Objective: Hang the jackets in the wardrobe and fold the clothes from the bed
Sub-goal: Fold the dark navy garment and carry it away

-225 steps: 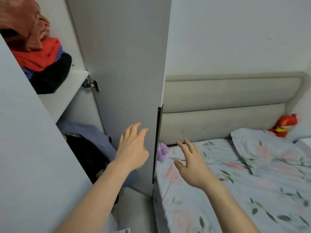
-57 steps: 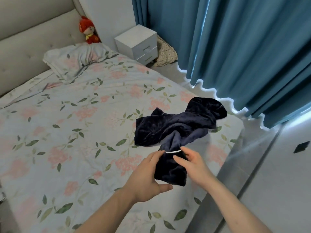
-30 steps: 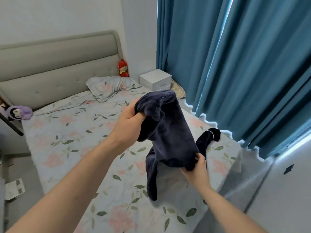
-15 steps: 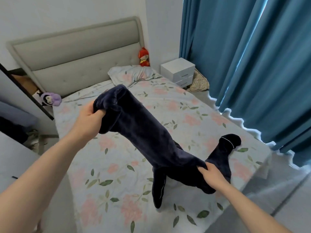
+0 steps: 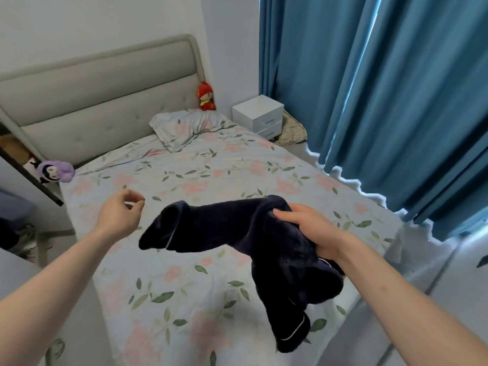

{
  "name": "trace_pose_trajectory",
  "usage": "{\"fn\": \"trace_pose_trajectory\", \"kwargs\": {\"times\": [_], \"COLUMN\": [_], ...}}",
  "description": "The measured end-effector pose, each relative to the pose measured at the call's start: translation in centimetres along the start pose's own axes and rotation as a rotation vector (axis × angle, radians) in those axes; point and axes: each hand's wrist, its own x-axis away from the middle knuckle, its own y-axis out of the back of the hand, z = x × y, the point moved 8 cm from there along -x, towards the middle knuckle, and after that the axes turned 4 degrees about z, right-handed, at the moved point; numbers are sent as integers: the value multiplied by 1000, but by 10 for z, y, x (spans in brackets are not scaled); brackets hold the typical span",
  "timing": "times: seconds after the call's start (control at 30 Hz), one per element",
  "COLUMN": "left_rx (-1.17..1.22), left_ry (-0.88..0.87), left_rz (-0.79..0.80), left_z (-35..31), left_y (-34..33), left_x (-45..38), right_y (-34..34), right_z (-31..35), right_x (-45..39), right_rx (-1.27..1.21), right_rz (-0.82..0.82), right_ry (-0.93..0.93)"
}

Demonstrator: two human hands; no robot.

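Dark navy garment (image 5: 245,233), fleecy with thin white piping, held up above the bed (image 5: 211,180), not lying on it; one end sticks out toward 9 o'clock, the rest bunches and hangs down toward 6 o'clock. Right hand (image 5: 314,231) grasps it, grip clenched around the bunched middle. Left hand (image 5: 118,215) at 9 o'clock of the garment, apart from it, grip released, fingers loosely curled, holding nothing. Floral sheet on bed, pillow (image 5: 184,126) at 12 o'clock by the grey headboard (image 5: 100,96). Red plush (image 5: 206,96) in the corner, purple plush (image 5: 54,171) at 10 o'clock, white nightstand (image 5: 260,116) beside teal curtains (image 5: 383,101).
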Motion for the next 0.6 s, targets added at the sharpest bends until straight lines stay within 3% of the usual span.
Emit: {"fn": "trace_pose_trajectory", "kwargs": {"times": [0.07, 0.13, 0.27, 0.37, 0.53, 0.6], "left_rx": [14, 76, 52, 48, -71, -113], "left_ry": [-59, -150, -434, -550, -565, -531], "left_rz": [42, 184, 687, 990, 1166, 1123], "left_z": [-1, -11, -22, 5, 78, 105], "left_y": [-2, -13, -49, -64, -77, -77], "left_x": [14, 40, 133, 204, 278, 291], "right_y": [-21, -44, -104, -154, -222, -244], "right_z": [8, 10, 9, 8, 4, 5], "right_x": [5, 9, 18, 32, 58, 71], "right_rx": [-75, -162, -302, -418, -600, -619], "right_rz": [-36, -82, -182, -299, -433, -469], "right_ry": [27, 61, 168, 306, 446, 477]}}
